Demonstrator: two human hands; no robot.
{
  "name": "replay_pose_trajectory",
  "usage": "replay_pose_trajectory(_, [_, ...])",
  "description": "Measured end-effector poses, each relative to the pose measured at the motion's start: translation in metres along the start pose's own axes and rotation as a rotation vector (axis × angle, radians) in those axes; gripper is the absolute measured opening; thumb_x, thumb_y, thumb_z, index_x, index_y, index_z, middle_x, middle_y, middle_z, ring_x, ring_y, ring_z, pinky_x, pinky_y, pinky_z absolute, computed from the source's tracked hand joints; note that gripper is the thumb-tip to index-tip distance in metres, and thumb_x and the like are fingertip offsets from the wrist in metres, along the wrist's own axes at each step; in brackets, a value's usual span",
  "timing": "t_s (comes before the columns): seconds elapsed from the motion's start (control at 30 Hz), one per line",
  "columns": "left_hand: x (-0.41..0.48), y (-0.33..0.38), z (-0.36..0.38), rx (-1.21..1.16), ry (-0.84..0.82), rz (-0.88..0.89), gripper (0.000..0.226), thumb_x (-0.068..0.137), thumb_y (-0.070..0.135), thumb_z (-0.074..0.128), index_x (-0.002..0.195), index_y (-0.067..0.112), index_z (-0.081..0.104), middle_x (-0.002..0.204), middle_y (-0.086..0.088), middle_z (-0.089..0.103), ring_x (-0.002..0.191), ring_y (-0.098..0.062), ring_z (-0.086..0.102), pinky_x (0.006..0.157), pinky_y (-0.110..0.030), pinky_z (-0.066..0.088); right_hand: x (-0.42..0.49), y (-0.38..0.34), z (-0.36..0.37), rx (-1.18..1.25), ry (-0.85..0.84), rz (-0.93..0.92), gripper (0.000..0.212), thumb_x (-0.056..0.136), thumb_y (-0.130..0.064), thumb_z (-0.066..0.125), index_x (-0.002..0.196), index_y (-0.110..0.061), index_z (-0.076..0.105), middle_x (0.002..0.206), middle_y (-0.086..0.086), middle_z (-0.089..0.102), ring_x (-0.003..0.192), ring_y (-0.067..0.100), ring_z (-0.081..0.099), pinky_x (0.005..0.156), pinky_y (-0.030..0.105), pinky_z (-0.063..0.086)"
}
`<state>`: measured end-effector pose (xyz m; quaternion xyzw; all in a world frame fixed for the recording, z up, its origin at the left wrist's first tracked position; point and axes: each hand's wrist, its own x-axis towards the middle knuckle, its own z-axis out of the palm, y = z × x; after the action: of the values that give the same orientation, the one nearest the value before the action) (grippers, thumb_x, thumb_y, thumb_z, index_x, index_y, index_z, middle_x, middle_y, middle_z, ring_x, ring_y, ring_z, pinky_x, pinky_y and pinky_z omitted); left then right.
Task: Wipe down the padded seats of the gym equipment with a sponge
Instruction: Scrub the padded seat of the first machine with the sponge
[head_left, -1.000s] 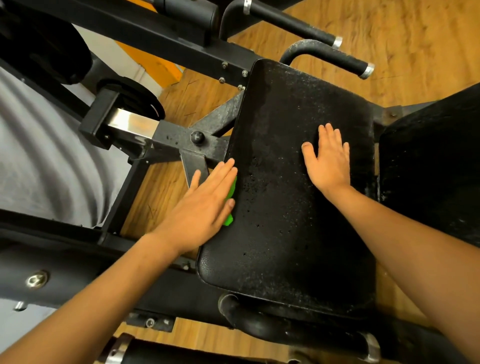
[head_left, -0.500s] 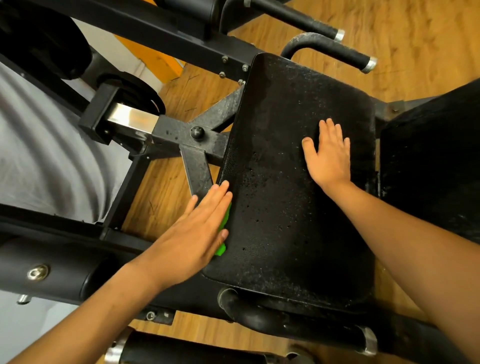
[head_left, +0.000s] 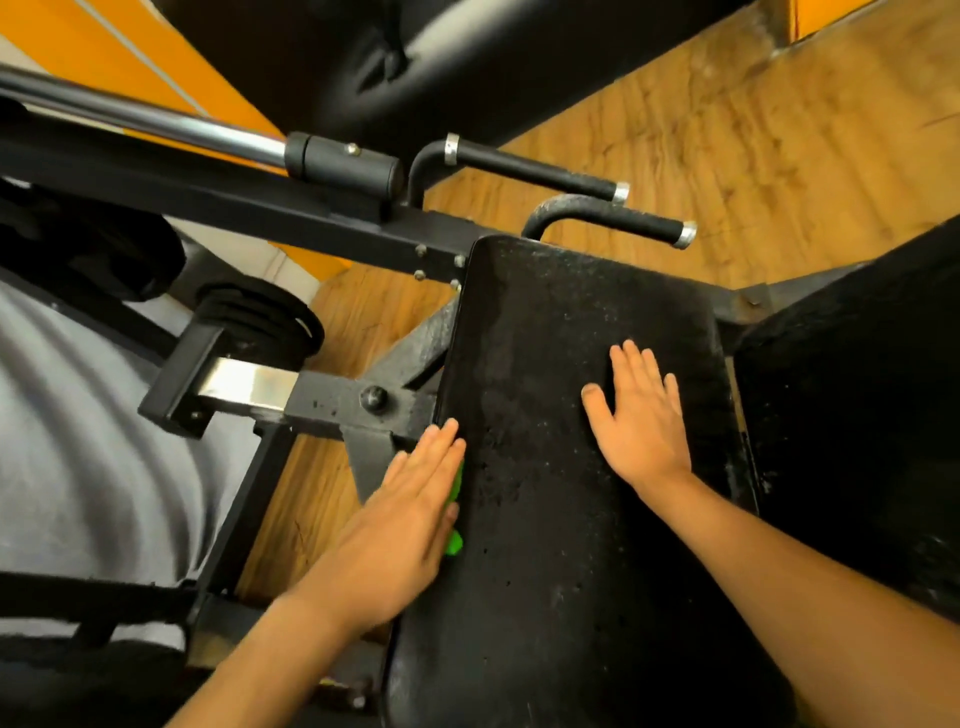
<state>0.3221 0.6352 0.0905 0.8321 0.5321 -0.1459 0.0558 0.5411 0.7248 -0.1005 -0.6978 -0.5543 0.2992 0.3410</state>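
Padded seat (head_left: 561, 519), left edge: left hand (head_left: 400, 525), fingers flat, presses green sponge (head_left: 456, 512). Right hand (head_left: 641, 421) flat, bracing. Next, likely: sweep centre.

The padded seat (head_left: 545, 597) offers bare surface between the left hand (head_left: 405, 525) and the right hand (head_left: 644, 421), and across its far and near ends. Along the left edge, the black steel frame (head_left: 332, 402) meets the seat just beyond the left fingertips. Two handles (head_left: 623, 221) project past the far edge. A second pad (head_left: 857, 415) stands just beside the right edge, leaving a narrow gap.
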Motion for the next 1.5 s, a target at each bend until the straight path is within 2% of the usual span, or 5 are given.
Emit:
replay_pose_trajectory(0.27, [0.168,-0.025,-0.042,-0.055,0.04,-0.093,0.058,0.108,0.014,0.038,0.161,0.013,0.015,0.17,0.001,0.0,0.155,-0.015,-0.007,0.123,-0.038,-0.007,0.0,0.0,0.0,0.016,0.011,-0.005,0.069,0.105,-0.054,0.028,0.164,-0.022,0.011,0.171,-0.005,0.002,0.156,0.012,-0.007,0.128,0.039,-0.004])
replay_pose_trajectory(0.5, [0.257,-0.035,-0.07,-0.002,0.091,-0.096,0.058,0.109,0.032,0.038,0.16,0.012,0.018,0.169,-0.003,0.01,0.156,-0.018,0.003,0.124,-0.044,0.004,0.001,0.0,0.0,0.022,0.008,0.004,0.07,0.104,-0.057,0.024,0.163,-0.025,0.006,0.17,-0.01,-0.005,0.154,0.007,-0.015,0.127,0.038,-0.007])
replay_pose_trajectory(0.73, [0.253,-0.022,-0.054,0.24,0.242,-0.212,0.063,0.107,0.04,0.039,0.16,0.012,0.02,0.167,-0.01,0.016,0.155,-0.026,0.011,0.123,-0.053,0.014,0.0,-0.002,-0.005,0.033,-0.011,0.016,0.07,0.104,-0.057,0.023,0.163,-0.026,0.003,0.169,-0.011,-0.008,0.153,0.006,-0.018,0.127,0.037,-0.008])
replay_pose_trajectory(1.23, [0.292,-0.023,-0.055,0.168,0.306,-0.203,0.051,0.11,0.025,0.033,0.158,0.012,0.026,0.167,-0.006,0.021,0.155,-0.026,0.013,0.123,-0.055,0.01,0.001,-0.002,-0.003,0.037,-0.018,-0.001,0.071,0.102,-0.058,0.021,0.164,-0.028,0.002,0.169,-0.013,-0.009,0.152,0.004,-0.02,0.127,0.037,-0.009])
replay_pose_trajectory(1.5, [0.292,-0.022,-0.055,0.191,0.315,-0.181,0.051,0.11,0.027,0.034,0.157,0.011,0.027,0.166,-0.007,0.023,0.155,-0.025,0.014,0.123,-0.052,0.011,0.002,0.001,0.001,0.036,-0.007,-0.007,0.082,0.09,-0.066,0.002,0.163,-0.029,0.001,0.169,-0.013,-0.01,0.152,0.004,-0.021,0.127,0.037,-0.009])
